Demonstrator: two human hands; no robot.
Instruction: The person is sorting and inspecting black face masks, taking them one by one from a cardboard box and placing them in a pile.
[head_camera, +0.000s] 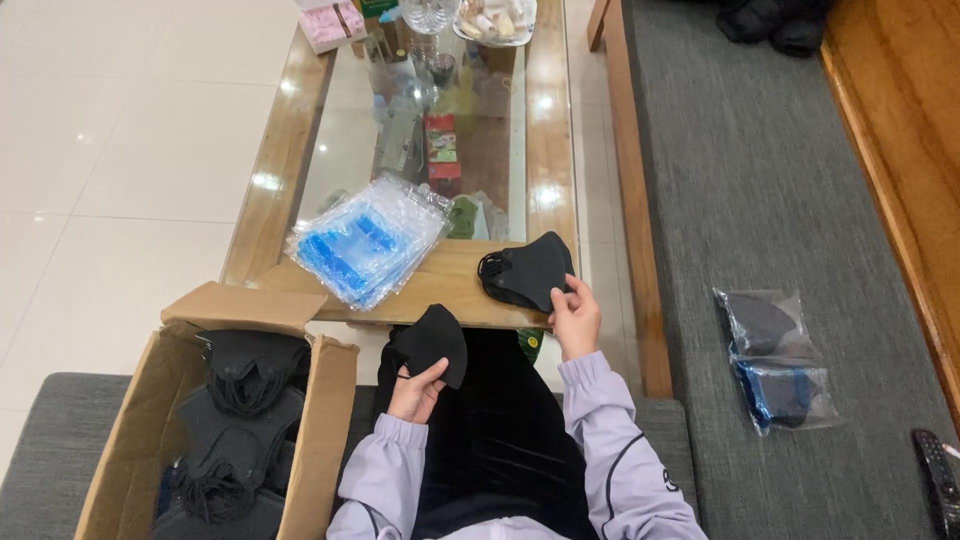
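Cardboard box (130, 440), open and full of black masks, sits far left. Left hand (418, 390), fingers pinching a folded black fabric face mask (435, 340) over the lap. Clear blue-printed plastic bags (365, 240) lie stacked on the wood-and-glass bench (550, 130). Right hand (575, 318), fingers gripping a stack of black masks (525, 270) at the bench edge. Two bagged masks (775, 360) lie on the grey couch (760, 170).
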